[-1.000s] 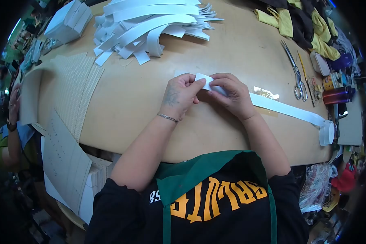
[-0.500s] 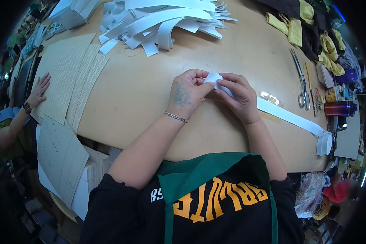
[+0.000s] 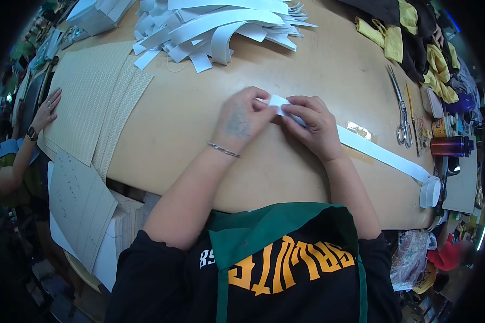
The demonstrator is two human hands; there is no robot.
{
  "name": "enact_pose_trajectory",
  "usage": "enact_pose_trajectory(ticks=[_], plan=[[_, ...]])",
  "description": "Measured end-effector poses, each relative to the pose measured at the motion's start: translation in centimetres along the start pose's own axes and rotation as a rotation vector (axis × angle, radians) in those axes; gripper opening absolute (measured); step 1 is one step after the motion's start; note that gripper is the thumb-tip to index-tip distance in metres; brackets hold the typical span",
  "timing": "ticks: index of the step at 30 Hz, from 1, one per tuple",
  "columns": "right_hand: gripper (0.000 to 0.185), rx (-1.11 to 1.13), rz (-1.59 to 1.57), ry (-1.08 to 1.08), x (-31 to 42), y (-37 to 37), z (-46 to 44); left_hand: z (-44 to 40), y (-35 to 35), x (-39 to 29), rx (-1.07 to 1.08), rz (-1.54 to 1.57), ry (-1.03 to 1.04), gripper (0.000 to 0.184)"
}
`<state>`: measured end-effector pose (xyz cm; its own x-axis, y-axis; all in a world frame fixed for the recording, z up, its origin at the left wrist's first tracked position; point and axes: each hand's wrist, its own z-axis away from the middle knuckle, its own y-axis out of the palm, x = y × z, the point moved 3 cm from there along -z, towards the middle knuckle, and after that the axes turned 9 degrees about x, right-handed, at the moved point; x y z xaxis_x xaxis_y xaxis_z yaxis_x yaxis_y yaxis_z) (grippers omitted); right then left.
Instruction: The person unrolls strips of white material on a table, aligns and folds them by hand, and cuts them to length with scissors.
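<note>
Both hands meet over the table at the end of a white strip [image 3: 380, 153], which runs right to a small white roll [image 3: 429, 192] at the table's edge. My left hand [image 3: 243, 117] pinches the strip's end between thumb and fingers. Close beside it, my right hand [image 3: 312, 123] is closed on the same strip, its fingertips on the end piece. Part of the strip is hidden under my right hand. A clear plastic piece [image 3: 359, 131] lies just above the strip.
A heap of cut white strips [image 3: 215, 32] lies at the back. Scissors [image 3: 399, 113] and a dark tumbler [image 3: 450, 146] are at right, near black and yellow fabric [image 3: 393, 37]. At left, a co-worker's hand [image 3: 48, 110] touches woven-textured sheets [image 3: 86, 97].
My left hand has shifted slightly left and the strip's end has tilted flatter between the fingers. The co-worker's hand has moved a little left, and the woven sheets have slid slightly right.
</note>
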<state>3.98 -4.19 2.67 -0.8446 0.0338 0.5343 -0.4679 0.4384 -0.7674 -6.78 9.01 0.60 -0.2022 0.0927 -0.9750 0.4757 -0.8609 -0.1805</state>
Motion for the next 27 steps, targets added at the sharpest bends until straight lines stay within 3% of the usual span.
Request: enact_pose_trajectory(ticks=[1,4,7,10,13,27], plan=[[0.016,0.02,0.026,-0.017,0.1,0.2,-0.3,-0.3,-0.9,0.6,-0.032,-0.152,0.067,0.022],[0.013,0.074,0.106,-0.054,0.0,0.3,-1.4,-0.3,-4.2,1.5,-0.199,-0.244,0.21,0.02],[0.012,0.128,0.156,-0.074,0.1,0.4,-1.7,0.5,-4.5,1.1,-0.23,-0.359,0.387,0.015],[0.011,0.165,0.203,-0.09,0.7,0.4,-2.0,1.2,-3.3,0.0,-0.138,-0.518,0.457,0.011],[0.011,0.188,0.239,-0.099,0.9,0.2,-2.2,1.1,-2.8,-0.3,-0.116,-0.723,0.657,0.012],[0.015,0.116,0.175,-0.109,0.5,0.8,-1.5,1.5,-1.7,-0.5,-0.066,-0.915,0.657,0.021]])
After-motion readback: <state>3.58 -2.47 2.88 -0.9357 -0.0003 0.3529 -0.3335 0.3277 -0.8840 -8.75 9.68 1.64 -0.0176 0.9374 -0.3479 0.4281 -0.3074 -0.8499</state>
